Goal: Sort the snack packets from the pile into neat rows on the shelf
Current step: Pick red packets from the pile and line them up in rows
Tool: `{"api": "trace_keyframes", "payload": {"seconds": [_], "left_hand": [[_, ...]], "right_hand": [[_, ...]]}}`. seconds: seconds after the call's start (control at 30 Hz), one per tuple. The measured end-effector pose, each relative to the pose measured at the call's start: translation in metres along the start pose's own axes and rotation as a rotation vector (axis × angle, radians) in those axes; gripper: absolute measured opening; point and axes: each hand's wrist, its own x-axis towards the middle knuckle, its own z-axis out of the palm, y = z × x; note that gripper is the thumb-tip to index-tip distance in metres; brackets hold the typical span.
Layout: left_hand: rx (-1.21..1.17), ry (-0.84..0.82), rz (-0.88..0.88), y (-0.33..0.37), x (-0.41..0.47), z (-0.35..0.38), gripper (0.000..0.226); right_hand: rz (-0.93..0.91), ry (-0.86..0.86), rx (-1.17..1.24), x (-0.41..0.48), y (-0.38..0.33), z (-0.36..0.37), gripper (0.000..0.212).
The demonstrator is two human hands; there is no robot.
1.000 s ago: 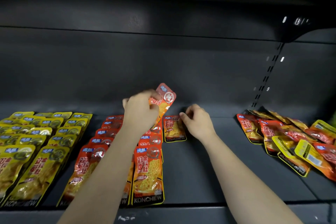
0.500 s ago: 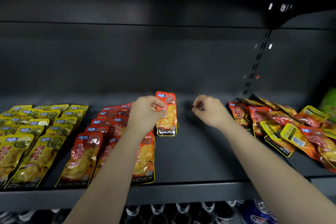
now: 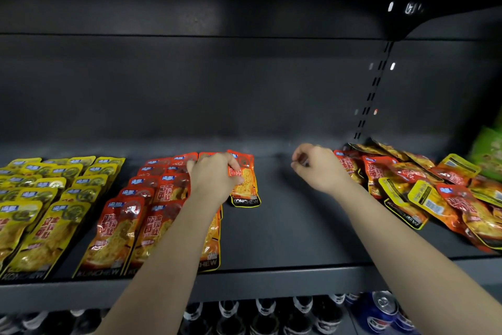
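Shelf (image 3: 285, 228): a dark, flat board that carries all snack packets.

Left hand (image 3: 214, 179): grasping the held packet (image 3: 245, 185), with fingers curled over its left edge and upper face. The forearm passes over the red rows.

Held packet: orange-red, at the far middle of the shelf, just right of the far end of the red rows (image 3: 135, 215). Its long axis runs near to far. The top edge, with the blue logo, points far toward the back panel (image 3: 217, 90). The bottom edge, printed "KONCHEW", points near. The bottom edge lies on the bare shelf surface. Whether the top end lies flat or is slightly raised cannot be told.

Right hand (image 3: 317, 169): clenched, fingers curled under the palm, with nothing visible in it. It hangs over bare shelf between the held packet and the pile (image 3: 423, 196), close to the left edge of the pile.

Pile: red, orange and yellow packets at the right end of the shelf, overlapping at mixed angles, some face down.

Red rows: columns of overlapped packets, long axes near to far, bottom edges near.

Yellow rows (image 3: 49, 198): same arrangement, at the left end of the shelf.

Other items: a green packet (image 3: 489, 152) at the far right edge, blurred; a slotted upright (image 3: 370, 95) on the back panel; bottles (image 3: 258, 315) and cans (image 3: 383, 307) on the level below.
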Motion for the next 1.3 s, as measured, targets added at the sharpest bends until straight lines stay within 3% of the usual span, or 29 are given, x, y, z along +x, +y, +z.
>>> {"api": "trace_keyframes", "payload": {"seconds": [0.37, 0.53, 0.67, 0.87, 1.3], "left_hand": [[0.147, -0.005, 0.054, 0.0, 0.002, 0.006, 0.022], [0.274, -0.025, 0.061, 0.004, 0.004, 0.006, 0.039], [0.273, 0.013, 0.071, 0.01, 0.005, 0.005, 0.043], [0.242, 0.028, 0.146, 0.034, 0.008, 0.012, 0.023], [0.183, -0.13, 0.3, 0.117, 0.014, 0.057, 0.035]], "right_hand": [[-0.004, -0.021, 0.01, 0.0, 0.002, 0.003, 0.004], [-0.021, -0.015, 0.012, 0.0, 0.002, -0.001, 0.006], [-0.025, 0.006, 0.005, -0.002, 0.006, -0.008, 0.003], [-0.035, 0.056, -0.007, -0.006, 0.024, -0.024, 0.004], [0.03, 0.234, -0.067, -0.02, 0.086, -0.068, 0.006]]}}
